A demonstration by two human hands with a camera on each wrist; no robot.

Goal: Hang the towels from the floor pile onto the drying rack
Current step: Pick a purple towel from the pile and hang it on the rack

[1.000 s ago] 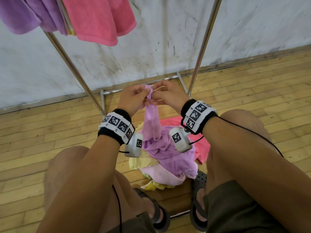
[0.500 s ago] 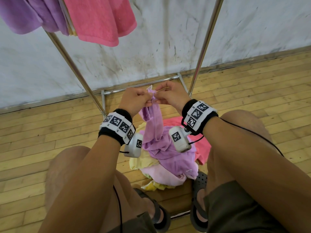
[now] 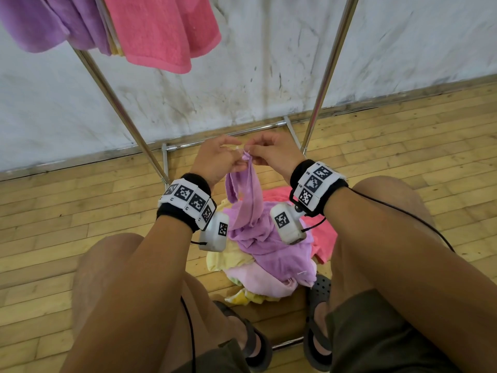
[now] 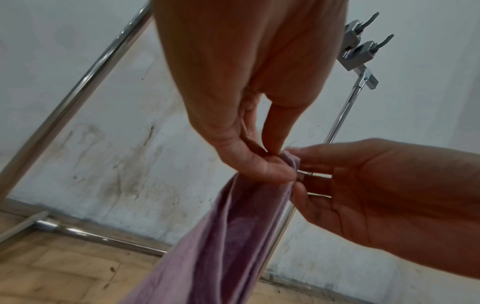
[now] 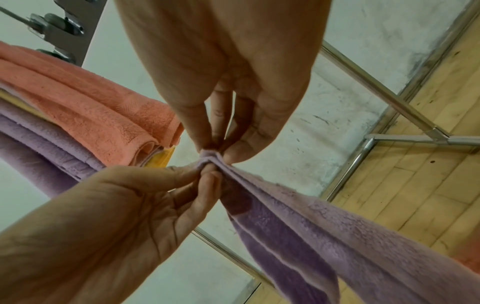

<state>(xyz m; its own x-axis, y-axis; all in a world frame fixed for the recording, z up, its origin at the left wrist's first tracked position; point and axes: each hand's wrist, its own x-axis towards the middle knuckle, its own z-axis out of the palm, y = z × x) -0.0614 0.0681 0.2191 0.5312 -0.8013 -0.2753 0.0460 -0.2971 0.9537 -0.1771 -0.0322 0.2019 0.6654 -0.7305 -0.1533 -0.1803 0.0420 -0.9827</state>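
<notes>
Both pinching one bunched corner of the purple towel [image 3: 246,208]: left hand [image 3: 215,160] with thumb and fingertips clamped on the fabric, right hand [image 3: 271,153] clamped on the same corner, fingertips of the two nearly touching. Below the hands, towel hanging in a narrow twisted strip, its lower part heaped on the floor pile [image 3: 269,259] of pink, yellow and purple cloth between the feet. Above and to the left of the left hand, a pink towel [image 3: 161,30] and another purple one [image 3: 48,22] already draped on the drying rack [image 3: 326,74]; rack uprights either side of the hands.

Likely step: finding two corners to spread the towel before lifting.

Risks, as a judgement:
- Thin fingertip pinch on thick terry; a quick pull apart could slip the corner free from one hand.
- Tail possibly tangled with the pile; lifting could drag neighbours up.
- Left twisted, would hang bunched on the bar.
</notes>
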